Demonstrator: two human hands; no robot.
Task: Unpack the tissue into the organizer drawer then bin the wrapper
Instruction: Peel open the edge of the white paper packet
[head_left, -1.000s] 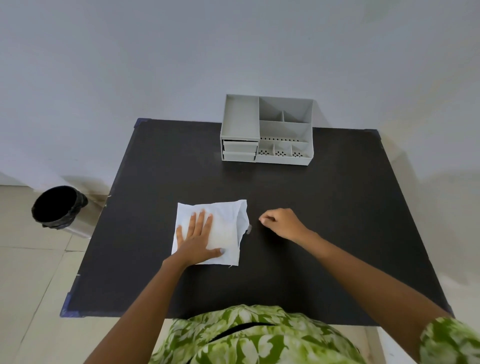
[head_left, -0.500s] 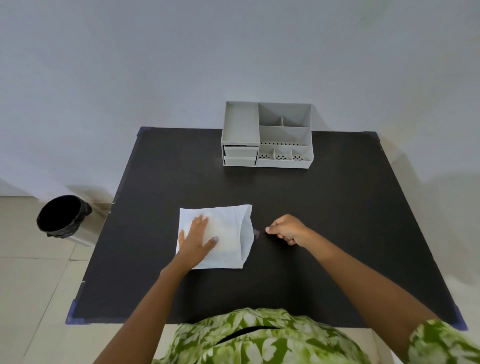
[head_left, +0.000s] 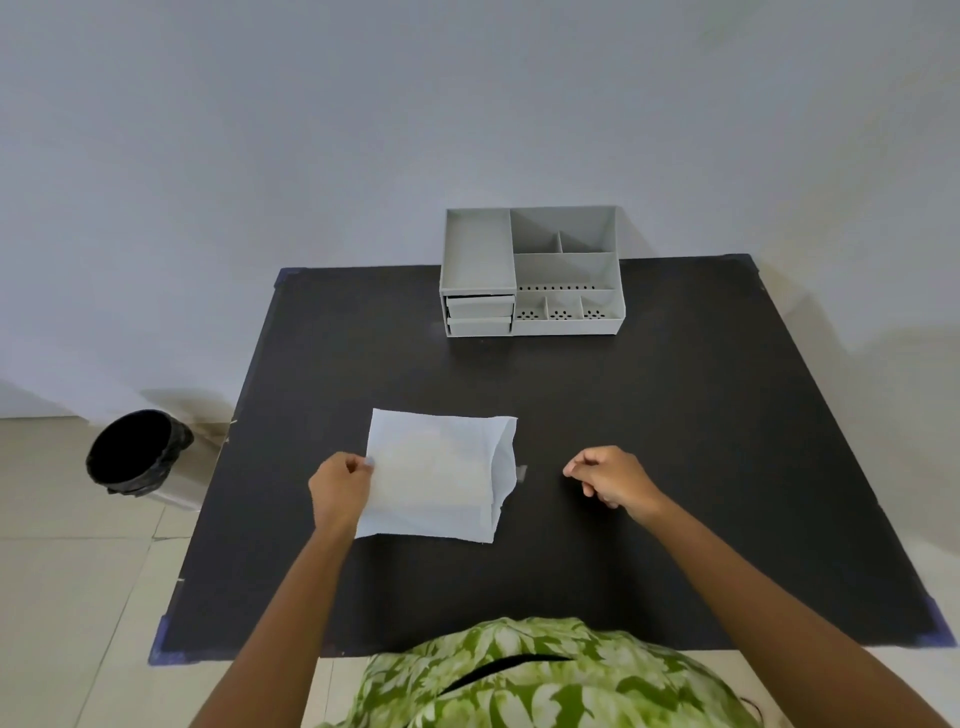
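We see a black table (head_left: 675, 467) filling most of the view, its corners at 7 o'clock and 5 o'clock wrapped in blue tape (head_left: 166, 656). A plain pale wall (head_left: 363, 130) rises behind it from 10 o'clock across to 2 o'clock. At 8 o'clock we find a floor of light tiles (head_left: 67, 597). At 6 o'clock, nearest us, sits a green leaf-patterned shirt (head_left: 545, 680) with white blotches.

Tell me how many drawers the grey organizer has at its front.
2, both in the left part of the organizer: an upper drawer and a lower drawer directly below it. Both look closed.
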